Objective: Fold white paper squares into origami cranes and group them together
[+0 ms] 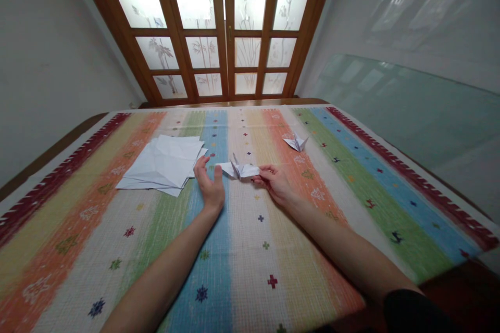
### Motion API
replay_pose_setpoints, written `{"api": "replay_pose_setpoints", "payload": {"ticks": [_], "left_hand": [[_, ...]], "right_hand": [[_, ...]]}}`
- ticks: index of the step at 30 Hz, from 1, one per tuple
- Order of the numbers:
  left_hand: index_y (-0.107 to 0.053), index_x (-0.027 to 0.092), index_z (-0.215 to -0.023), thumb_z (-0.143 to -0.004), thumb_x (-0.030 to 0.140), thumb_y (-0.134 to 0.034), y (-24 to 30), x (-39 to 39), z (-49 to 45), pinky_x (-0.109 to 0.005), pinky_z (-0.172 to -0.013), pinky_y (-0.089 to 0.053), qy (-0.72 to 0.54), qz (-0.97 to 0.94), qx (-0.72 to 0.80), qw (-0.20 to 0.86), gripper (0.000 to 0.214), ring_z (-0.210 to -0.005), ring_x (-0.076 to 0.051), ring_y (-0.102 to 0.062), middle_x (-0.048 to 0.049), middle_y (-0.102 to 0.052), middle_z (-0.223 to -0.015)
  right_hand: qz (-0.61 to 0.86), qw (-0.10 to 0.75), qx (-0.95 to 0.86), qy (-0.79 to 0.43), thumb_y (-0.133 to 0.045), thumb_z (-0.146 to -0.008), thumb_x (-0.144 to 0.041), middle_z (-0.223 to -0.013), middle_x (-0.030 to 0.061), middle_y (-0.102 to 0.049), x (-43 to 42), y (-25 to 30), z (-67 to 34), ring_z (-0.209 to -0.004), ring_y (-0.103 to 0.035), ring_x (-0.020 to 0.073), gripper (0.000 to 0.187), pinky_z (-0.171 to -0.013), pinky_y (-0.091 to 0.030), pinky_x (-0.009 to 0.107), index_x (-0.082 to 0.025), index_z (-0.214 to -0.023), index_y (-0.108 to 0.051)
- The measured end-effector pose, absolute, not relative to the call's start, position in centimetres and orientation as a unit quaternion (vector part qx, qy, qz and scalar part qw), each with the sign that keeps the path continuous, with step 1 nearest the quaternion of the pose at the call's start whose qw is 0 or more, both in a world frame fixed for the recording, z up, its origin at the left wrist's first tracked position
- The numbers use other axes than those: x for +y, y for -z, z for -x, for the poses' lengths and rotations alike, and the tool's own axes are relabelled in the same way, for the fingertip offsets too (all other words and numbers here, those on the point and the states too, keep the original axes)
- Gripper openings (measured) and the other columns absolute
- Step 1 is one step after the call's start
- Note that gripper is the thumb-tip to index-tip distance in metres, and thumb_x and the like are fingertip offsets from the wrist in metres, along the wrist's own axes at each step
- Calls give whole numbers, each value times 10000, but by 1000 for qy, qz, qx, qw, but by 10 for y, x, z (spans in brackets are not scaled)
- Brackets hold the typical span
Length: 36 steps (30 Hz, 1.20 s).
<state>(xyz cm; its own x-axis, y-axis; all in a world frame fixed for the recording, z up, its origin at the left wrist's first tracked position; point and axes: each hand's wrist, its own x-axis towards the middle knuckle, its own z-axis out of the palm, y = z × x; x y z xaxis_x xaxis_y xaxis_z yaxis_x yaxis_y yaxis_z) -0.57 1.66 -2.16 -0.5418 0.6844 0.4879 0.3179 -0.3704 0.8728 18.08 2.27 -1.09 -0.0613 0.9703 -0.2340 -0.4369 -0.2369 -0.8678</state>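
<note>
A white folded paper crane (239, 169) with its wings spread is in front of me, near the middle of the table. The fingers of my right hand (273, 182) pinch the tip of its right wing. My left hand (211, 184) is on the other side, its thumb by the left wing tip and its fingers apart. Whether that thumb touches the wing I cannot tell. A second paper crane (297, 142) rests farther back on the right. Beside my left hand lies a loose stack of white paper sheets (160, 164), the top one creased.
A striped, patterned tablecloth (144, 250) covers the table. Beyond the far edge stand wooden doors (224, 62) with frosted panes. A pale glass panel (390, 104) leans along the wall on the right.
</note>
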Motion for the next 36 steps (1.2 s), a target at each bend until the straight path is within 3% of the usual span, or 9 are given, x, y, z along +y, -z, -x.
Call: {"api": "replay_pose_setpoints", "payload": {"ticks": [5,8,11,16,19,23,26,30,36], "left_hand": [[-573,188,-1182,-712,364,-739,21,8,-2,-388,-932,-444,-605,-545,563,139,528,-1057,-241,-581,-102,-643,-1121],[-667,197,-1050,-702,295,-728,20,11,1,-360,-871,-454,-585,-538,577,187,367,-922,-221,-604,-61,-678,-959],[-723,200,-846,-687,267,-726,18,15,4,-321,-805,-442,-586,-514,579,238,172,-796,-195,-597,-34,-682,-816],[-741,206,-724,-652,243,-736,15,17,3,-261,-667,-418,-582,-518,541,317,82,-640,-144,-549,4,-661,-681],[-749,214,-708,-659,233,-736,12,14,0,-252,-638,-411,-562,-553,520,330,54,-610,-130,-524,13,-653,-653],[-756,227,-721,-679,206,-734,9,8,-4,-259,-647,-421,-530,-602,494,336,52,-598,-126,-515,13,-663,-660],[-757,231,-734,-697,216,-737,8,3,-6,-273,-669,-432,-522,-632,464,336,44,-617,-137,-533,6,-664,-662],[-752,239,-729,-728,256,-736,10,0,-8,-301,-711,-441,-515,-664,439,317,23,-678,-168,-567,-9,-669,-656],[-748,255,-692,-726,278,-730,10,0,-9,-307,-728,-432,-521,-671,427,308,45,-679,-176,-563,-14,-686,-659]], "right_hand": [[456,515,-361,-630,-741,-672,-180,-602,-10,-689,10,6,-171,-479,-657,129,270,-449,-549,202,-204,-787,-497],[429,452,-443,-645,-752,-649,-271,-587,-22,-684,0,1,-165,-434,-634,132,308,-405,-504,201,-207,-760,-471],[376,410,-508,-658,-743,-668,-290,-631,-13,-696,-9,-4,-162,-492,-652,127,284,-461,-505,208,-207,-767,-490],[327,332,-600,-651,-715,-719,-289,-505,-63,-606,-6,-10,-171,-431,-580,96,205,-425,-432,178,-203,-742,-530],[346,391,-632,-573,-716,-730,-288,-477,-93,-535,2,-14,-179,-399,-510,74,168,-400,-380,168,-204,-783,-580],[393,488,-660,-415,-708,-728,-211,-715,-32,-637,7,-17,-182,-529,-545,73,238,-479,-414,182,-217,-962,-667],[384,480,-697,-369,-656,-770,-200,-849,14,-675,6,-15,-181,-628,-598,105,261,-537,-460,214,-234,-1027,-690],[358,472,-734,-331,-611,-790,-161,-833,20,-682,4,-11,-180,-664,-609,130,279,-610,-487,256,-253,-1037,-704],[346,453,-785,-241,-601,-799,-147,-839,47,-680,3,-11,-183,-735,-604,170,188,-695,-479,303,-253,-906,-714]]}}
